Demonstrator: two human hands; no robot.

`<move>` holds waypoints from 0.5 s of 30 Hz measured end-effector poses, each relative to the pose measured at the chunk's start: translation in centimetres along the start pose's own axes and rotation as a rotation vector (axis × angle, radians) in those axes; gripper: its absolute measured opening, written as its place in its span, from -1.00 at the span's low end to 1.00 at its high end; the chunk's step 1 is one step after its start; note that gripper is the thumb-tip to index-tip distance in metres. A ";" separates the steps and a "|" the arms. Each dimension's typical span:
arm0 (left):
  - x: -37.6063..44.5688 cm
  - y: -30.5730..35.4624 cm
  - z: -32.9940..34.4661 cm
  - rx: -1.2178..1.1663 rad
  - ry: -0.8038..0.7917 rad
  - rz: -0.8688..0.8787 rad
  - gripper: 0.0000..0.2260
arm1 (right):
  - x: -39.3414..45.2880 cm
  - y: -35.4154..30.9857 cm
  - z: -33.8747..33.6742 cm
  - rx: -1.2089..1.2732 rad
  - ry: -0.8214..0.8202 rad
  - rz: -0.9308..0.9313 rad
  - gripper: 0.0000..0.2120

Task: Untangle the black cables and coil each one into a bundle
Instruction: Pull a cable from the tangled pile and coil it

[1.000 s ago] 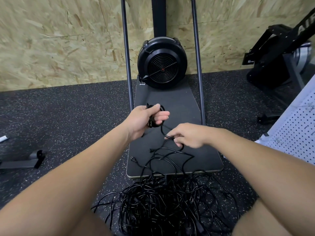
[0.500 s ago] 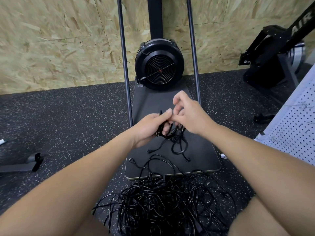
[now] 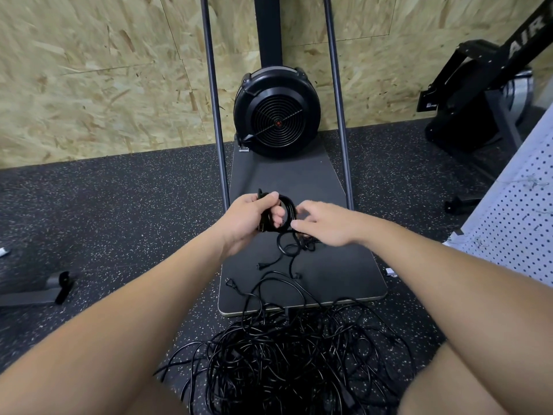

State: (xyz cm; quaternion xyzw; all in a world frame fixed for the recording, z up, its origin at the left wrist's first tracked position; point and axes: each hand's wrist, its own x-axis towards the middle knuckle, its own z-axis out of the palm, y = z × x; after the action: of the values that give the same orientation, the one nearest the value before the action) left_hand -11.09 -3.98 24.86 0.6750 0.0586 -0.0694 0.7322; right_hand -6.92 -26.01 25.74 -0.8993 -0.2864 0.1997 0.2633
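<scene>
Fingers (image 3: 270, 202) of left hand (image 3: 250, 218) curled round a small coil (image 3: 285, 215) of black cable, thumb on top. Right hand (image 3: 324, 224) just right of the coil, fingers loosely curved at its edge; can't tell if they pinch the cable. Loose tail (image 3: 288, 250) hangs from the coil onto the black platform (image 3: 338, 265) of the fan machine (image 3: 276, 112). Big tangled cable pile (image 3: 287, 360) on the speckled floor (image 3: 119, 211), near side, spilling onto the platform edge.
</scene>
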 end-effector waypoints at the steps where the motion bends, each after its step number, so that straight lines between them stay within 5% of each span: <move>1: 0.2 0.0 0.0 -0.027 0.040 -0.002 -0.75 | 0.1 0.0 0.2 -0.045 -0.036 -0.017 -0.67; 7: 0.4 -0.2 -0.8 0.104 0.153 -0.002 -0.80 | -0.5 -0.8 0.1 -0.011 -0.062 -0.122 -0.58; 15: 0.8 0.0 -2.8 0.265 0.459 -0.006 -0.70 | -0.4 -0.6 -0.4 0.094 -0.122 -0.183 -0.89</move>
State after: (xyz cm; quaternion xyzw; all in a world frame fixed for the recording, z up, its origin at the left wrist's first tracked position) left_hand -10.30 -1.23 24.47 0.7628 0.2158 0.0762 0.6048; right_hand -7.25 -25.97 26.47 -0.8422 -0.3733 0.2423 0.3044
